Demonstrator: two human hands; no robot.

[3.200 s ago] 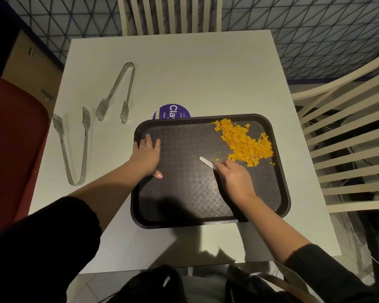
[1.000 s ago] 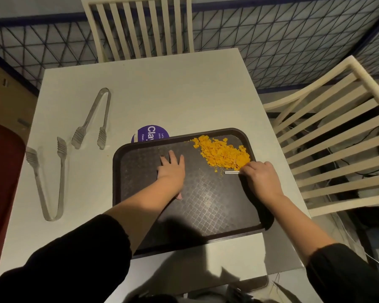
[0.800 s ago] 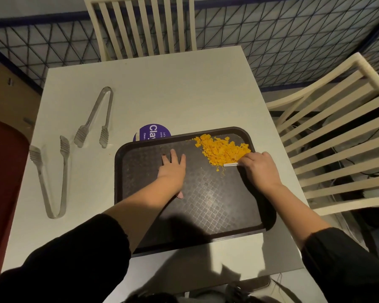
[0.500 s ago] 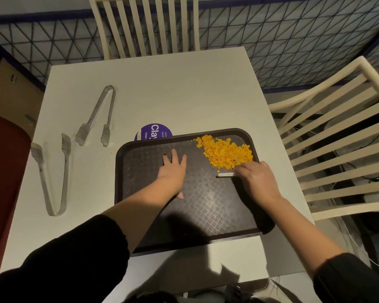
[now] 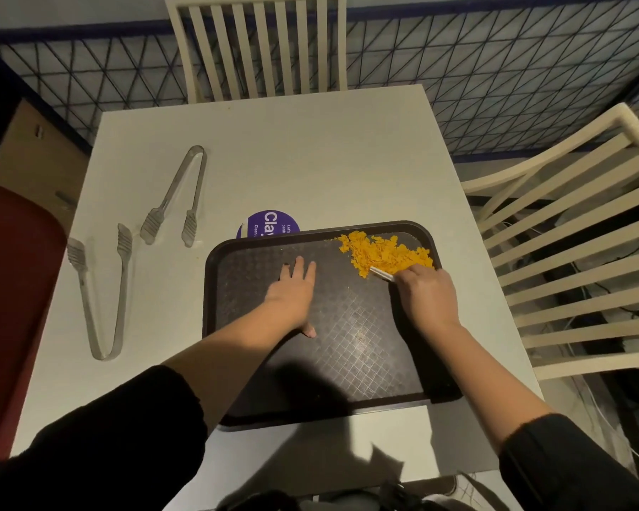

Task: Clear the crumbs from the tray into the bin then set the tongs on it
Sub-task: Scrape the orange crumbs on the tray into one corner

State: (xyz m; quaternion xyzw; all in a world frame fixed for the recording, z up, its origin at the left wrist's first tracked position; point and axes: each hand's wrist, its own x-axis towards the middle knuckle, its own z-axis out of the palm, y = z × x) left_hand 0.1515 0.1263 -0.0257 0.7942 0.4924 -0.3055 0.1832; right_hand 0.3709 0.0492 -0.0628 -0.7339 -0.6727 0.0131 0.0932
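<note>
A dark brown tray (image 5: pixel 351 363) lies on the white table (image 5: pixel 310 160). Orange crumbs (image 5: pixel 382 252) are heaped in its far right corner. My right hand (image 5: pixel 427 296) is shut on a small white scraper (image 5: pixel 381 273), whose edge touches the near side of the heap. My left hand (image 5: pixel 292 293) lies flat, fingers spread, on the tray's middle. Two clear plastic tongs lie on the table left of the tray: one (image 5: pixel 174 201) further back, one (image 5: pixel 100 289) nearer. No bin is in view.
A purple round sticker (image 5: pixel 268 223) peeks out behind the tray's far edge. White slatted chairs stand at the far side (image 5: pixel 259 46) and the right side (image 5: pixel 569 252) of the table. A red seat (image 5: pixel 12 289) is at the left.
My right hand has pushed the scraper into the crumbs, packing the heap tighter into the tray's far right corner. My left hand has stayed flat on the tray's middle over the last second.
</note>
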